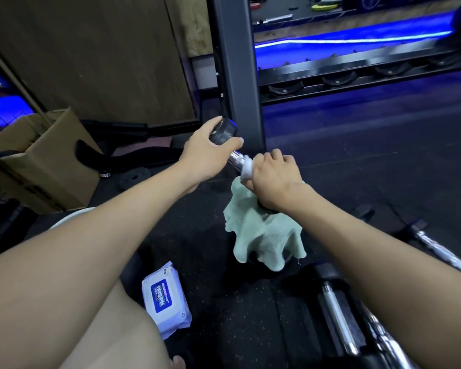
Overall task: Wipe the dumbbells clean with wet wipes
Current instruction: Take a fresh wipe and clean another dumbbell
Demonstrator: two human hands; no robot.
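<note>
A dumbbell (236, 159) with black ends and a chrome handle is held tilted above the dark floor. My left hand (206, 153) grips its upper black end. My right hand (273, 179) is wrapped round the chrome handle with a white wet wipe (246, 169) between fingers and metal. A pale green cloth (264, 235) hangs below my right hand and covers the dumbbell's lower end. The wet wipes pack (165, 299), white with a blue label, lies on the floor beside my knee.
A second dumbbell (338, 307) and a chrome bar (437, 251) lie on the floor at lower right. A dark rack post (240, 75) stands just behind the hands, with a rack shelf (357, 73) to its right. A cardboard box (37, 161) sits at left.
</note>
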